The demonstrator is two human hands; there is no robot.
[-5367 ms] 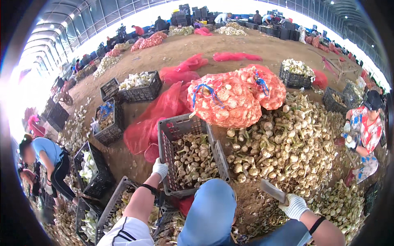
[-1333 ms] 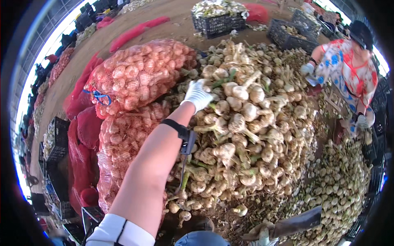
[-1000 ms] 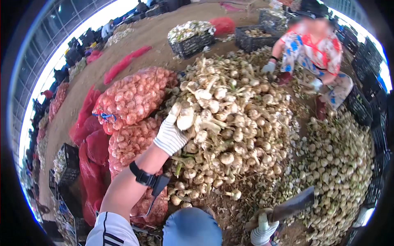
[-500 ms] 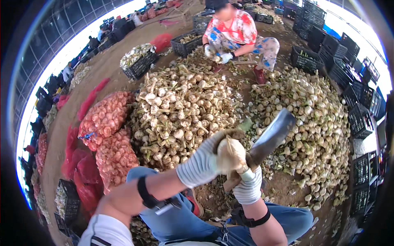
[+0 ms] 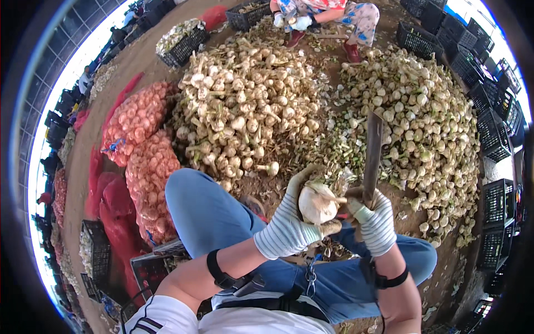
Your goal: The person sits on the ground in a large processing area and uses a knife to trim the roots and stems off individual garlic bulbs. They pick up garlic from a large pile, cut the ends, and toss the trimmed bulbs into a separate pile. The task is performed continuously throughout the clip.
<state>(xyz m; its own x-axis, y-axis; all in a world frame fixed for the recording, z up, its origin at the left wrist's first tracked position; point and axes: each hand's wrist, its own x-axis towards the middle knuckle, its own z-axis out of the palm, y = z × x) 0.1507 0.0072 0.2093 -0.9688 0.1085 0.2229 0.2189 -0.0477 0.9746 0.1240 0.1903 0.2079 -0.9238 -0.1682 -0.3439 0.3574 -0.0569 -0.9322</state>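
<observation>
Two garlic heaps dominate: the left heap [image 5: 239, 100], long-stemmed, seems untrimmed; the right heap [image 5: 425, 122] looks trimmed. One long-bladed knife [image 5: 372, 153] stands in the right hand's [image 5: 378, 224] closed grip; the left hand's [image 5: 286, 229] grip curls around a garlic bulb [image 5: 317, 205], stem attached, between the knees.

co-worker [image 5: 328, 6] cut off at the chest by the top edge, handle of the knife [image 5: 372, 153] at least partly hidden in the right hand [image 5: 377, 222], garlic bulb's [image 5: 318, 204] palm side hidden by the left hand [image 5: 290, 224], distant figures [image 5: 84, 80] too small to make out
</observation>
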